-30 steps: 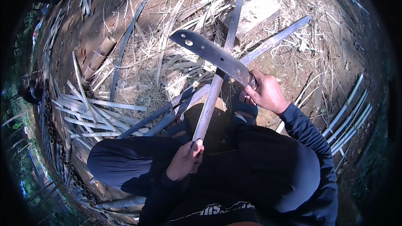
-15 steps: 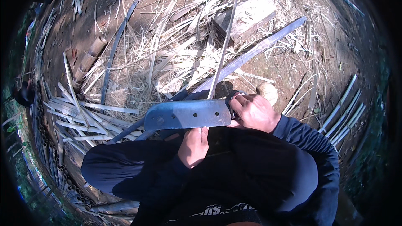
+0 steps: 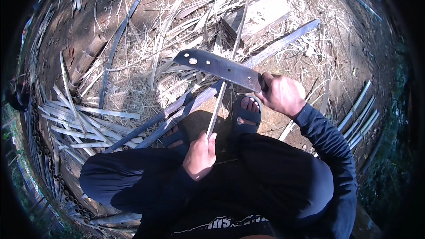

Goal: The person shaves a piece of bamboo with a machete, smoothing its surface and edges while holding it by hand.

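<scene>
Two hands are at work on one thin bamboo strip (image 3: 223,90). Nearest the body, the left hand (image 3: 200,155) is closed around the strip's lower end, just above the knees, fingers wrapped fully with no gap visible. From that grip the strip's long axis runs up and slightly rightward, away from the person, over the sandalled feet (image 3: 246,114) and on toward the far litter. Beyond and to the right, the right hand (image 3: 281,94) is clenched tight on the handle of a broad machete (image 3: 219,67); the blade extends leftward from the fist, lying across the strip near its middle. Whether the edge touches the strip cannot be determined. The left hand is the nearer to the strip's end; the right stands just beside its shaft. Underfoot is bare earth (image 3: 349,57) strewn with dry shavings; a long split pole (image 3: 274,46) crosses behind, and a pale block (image 3: 256,15) lies farther off. Cut slats (image 3: 84,124) crowd the left edge.
</scene>
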`<act>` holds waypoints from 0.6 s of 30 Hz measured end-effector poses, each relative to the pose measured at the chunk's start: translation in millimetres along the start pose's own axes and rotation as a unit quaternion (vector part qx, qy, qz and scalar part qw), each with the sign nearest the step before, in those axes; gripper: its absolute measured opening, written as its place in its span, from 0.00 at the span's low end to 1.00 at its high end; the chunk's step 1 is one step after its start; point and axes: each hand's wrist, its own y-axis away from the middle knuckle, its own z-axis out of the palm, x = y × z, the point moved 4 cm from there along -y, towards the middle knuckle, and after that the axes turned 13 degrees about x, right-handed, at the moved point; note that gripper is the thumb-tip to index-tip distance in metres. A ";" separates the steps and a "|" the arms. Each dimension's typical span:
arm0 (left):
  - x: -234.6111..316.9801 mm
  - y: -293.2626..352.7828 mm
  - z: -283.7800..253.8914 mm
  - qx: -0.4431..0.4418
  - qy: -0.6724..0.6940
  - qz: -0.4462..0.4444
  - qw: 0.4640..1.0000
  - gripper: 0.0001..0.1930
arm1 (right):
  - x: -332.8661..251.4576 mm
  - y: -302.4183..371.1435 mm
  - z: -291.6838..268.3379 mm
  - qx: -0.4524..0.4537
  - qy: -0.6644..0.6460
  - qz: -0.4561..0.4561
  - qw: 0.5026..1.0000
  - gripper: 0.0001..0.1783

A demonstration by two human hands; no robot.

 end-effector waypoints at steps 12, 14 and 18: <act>3.4 1.0 -32.3 -0.041 0.009 -0.004 0.999 0.12 | -0.3 -14.4 4.0 0.016 -0.039 0.025 0.999 0.19; 0.9 2.6 -30.1 -0.042 0.024 -0.003 0.999 0.12 | -37.9 0.4 0.5 -0.025 0.004 -0.055 0.998 0.21; -3.2 20.5 -40.6 -0.039 0.024 -0.003 0.999 0.11 | 3.2 -13.6 3.1 0.011 -0.009 0.017 1.000 0.19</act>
